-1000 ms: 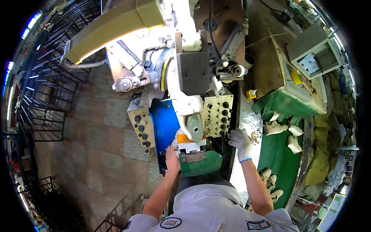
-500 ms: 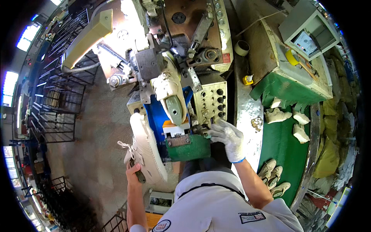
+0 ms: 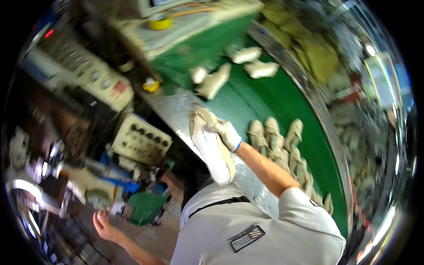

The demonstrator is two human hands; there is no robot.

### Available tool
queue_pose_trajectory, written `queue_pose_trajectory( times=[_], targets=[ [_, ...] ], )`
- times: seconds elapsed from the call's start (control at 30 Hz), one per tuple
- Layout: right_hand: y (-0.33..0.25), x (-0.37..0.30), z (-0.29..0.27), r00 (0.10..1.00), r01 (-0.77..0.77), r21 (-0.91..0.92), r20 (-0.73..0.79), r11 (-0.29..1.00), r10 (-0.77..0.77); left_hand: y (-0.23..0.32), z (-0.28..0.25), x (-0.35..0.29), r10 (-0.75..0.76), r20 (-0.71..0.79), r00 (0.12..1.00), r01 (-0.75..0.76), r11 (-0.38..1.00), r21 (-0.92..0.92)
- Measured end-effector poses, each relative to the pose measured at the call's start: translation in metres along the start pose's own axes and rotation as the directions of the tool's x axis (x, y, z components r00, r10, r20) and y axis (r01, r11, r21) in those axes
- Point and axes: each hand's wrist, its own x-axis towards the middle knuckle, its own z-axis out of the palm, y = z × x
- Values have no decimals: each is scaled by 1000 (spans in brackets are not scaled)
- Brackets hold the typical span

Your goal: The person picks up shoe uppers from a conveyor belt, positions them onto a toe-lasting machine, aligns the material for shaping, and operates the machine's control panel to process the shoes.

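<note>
In my gloved right hand [image 3: 227, 134] is a cream shoe upper [image 3: 212, 148], held by its side over the metal ledge. Its flat white underside faces up, and gathered edges show at its far end. My bare left hand [image 3: 105, 227] hangs at the lower left beside the machine, fingers extended and nothing visible in them. Close to that hand, a blurred cream shoe with a grey-green part [image 3: 95, 194] sits at the machine, next to a green rounded guard [image 3: 143, 208].
The green conveyor belt [image 3: 247, 104] on the right carries several cream shoes [image 3: 274, 132] near me and several paler ones [image 3: 260, 69] farther off. A control box with black knobs [image 3: 141, 139] stands left of the metal ledge [image 3: 179, 112]. Yellow tape [image 3: 160, 22] lies on the far bench.
My view has swung right toward the belt. My right hand has left the machine's front and now holds a shoe upper. The shoe formerly in my left hand is no longer there.
</note>
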Motion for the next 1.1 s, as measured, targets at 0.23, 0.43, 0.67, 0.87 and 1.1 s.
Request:
queue_pose_trajectory(
  times=[0.23, 0.43, 0.67, 0.87, 1.1],
  targets=[
    [8, -15, -282, 782, -618, -582, -524, 529, 339, 17, 74, 48, -24, 74, 997, 13, 988, 152],
    [32, 92, -311, 835, -537, -840, -542, -76, 93, 19, 84, 46, -16, 2, 1000, 15, 980, 198],
    [106, 335, -186, 826, -378, -434, -557, 818, 86, -4, 70, 64, 25, -103, 994, 2, 967, 254],
    [113, 312, -160, 845, 6, 161, -529, 987, 81, 18, 88, 42, 9, -8, 1000, -8, 991, 131],
    [37, 58, -11, 943, -326, 832, 316, 449, 99, 9, 68, 38, -103, 1, 995, 103, 991, -87]
  ],
)
